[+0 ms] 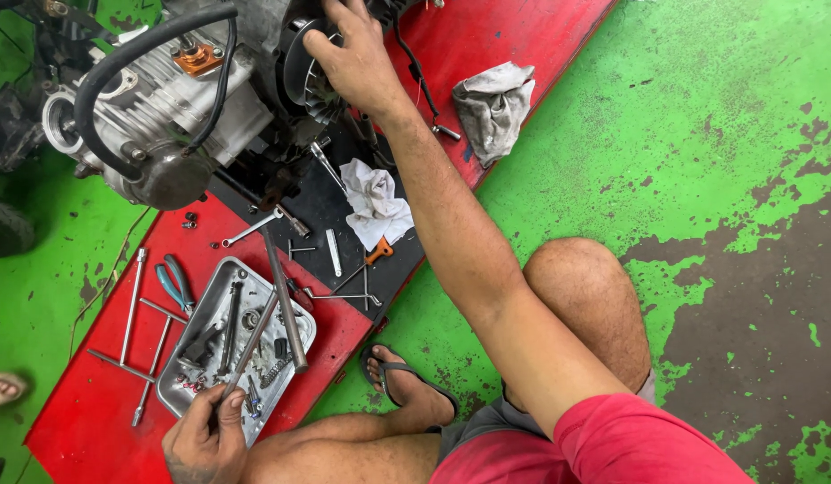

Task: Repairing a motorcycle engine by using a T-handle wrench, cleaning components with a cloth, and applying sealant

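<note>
Grey finned metal flywheel sits on the side of the silver motorcycle engine, at the top of the red steel work platform. The right hand lies spread over it, fingers loosely curled on its rim. The left hand, low in the view, is closed around the end of a long steel rod tool that slants up over the shallow metal parts tray. A second long bar lies across the tray. Blue-handled pliers and T-handle wrenches lie just beside the tray. A white crumpled rag rests on the black mat, a grey rag further along the platform.
</note>
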